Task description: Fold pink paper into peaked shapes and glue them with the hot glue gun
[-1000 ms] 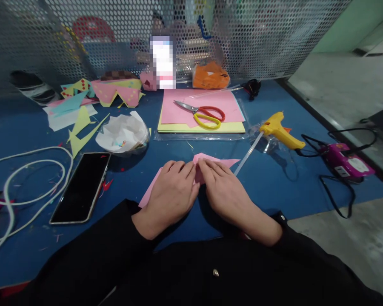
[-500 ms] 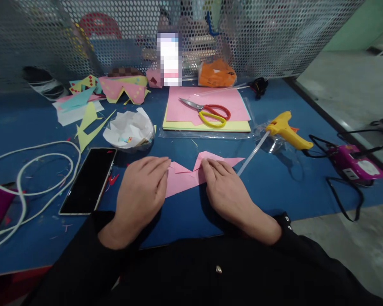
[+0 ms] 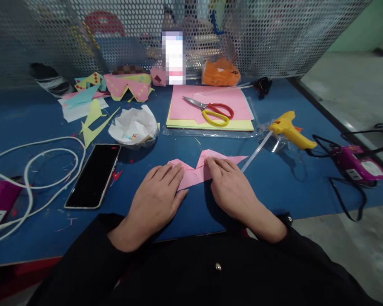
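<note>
A folded piece of pink paper (image 3: 196, 177) lies on the blue tabletop in front of me, with a V-shaped notch in its far edge and a pointed end on the right. Across its left part rests my left hand (image 3: 158, 193), open, fingers flat and the thumb apart on the near side. My right hand (image 3: 231, 187) presses on the right part with its fingers stretched over the paper; its thumb is hidden. Beyond the paper, scissors (image 3: 210, 111) with one red and one yellow handle lie on a stack of coloured paper (image 3: 180, 102).
A yellow glue gun (image 3: 289, 127) lies to the right near a purple power strip (image 3: 359, 163). On the left are a black-screened phone (image 3: 94, 176), a white cable (image 3: 27, 182) and a paper-lined bowl (image 3: 134, 127). Paper masks (image 3: 127, 87) stand before a perforated metal panel (image 3: 261, 38).
My left hand has turned and flattened onto the paper's left part, its thumb now spread away. The right hand stays on the paper. The whole view has shifted slightly.
</note>
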A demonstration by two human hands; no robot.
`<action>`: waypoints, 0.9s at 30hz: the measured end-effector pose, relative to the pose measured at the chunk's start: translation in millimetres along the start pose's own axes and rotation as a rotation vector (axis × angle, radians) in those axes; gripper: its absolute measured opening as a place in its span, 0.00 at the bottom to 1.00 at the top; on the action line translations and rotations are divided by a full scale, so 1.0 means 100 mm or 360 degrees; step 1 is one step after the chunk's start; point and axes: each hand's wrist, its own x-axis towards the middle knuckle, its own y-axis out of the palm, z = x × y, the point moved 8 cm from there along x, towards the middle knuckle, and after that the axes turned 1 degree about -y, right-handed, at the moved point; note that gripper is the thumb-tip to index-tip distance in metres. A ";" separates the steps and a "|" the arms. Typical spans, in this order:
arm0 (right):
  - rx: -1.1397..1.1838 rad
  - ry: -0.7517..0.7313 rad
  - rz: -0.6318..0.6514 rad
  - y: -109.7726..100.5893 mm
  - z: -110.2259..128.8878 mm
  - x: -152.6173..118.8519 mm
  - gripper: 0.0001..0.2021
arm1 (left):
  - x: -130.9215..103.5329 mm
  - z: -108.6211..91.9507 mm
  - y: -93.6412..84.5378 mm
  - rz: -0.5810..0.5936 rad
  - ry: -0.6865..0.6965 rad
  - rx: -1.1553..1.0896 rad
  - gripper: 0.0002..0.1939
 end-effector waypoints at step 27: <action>0.0385 0.0297 -0.0297 -0.12 -0.26 -0.04 0.27 | 0.28 -0.19 0.15 0.0139 0.0160 0.0089 0.32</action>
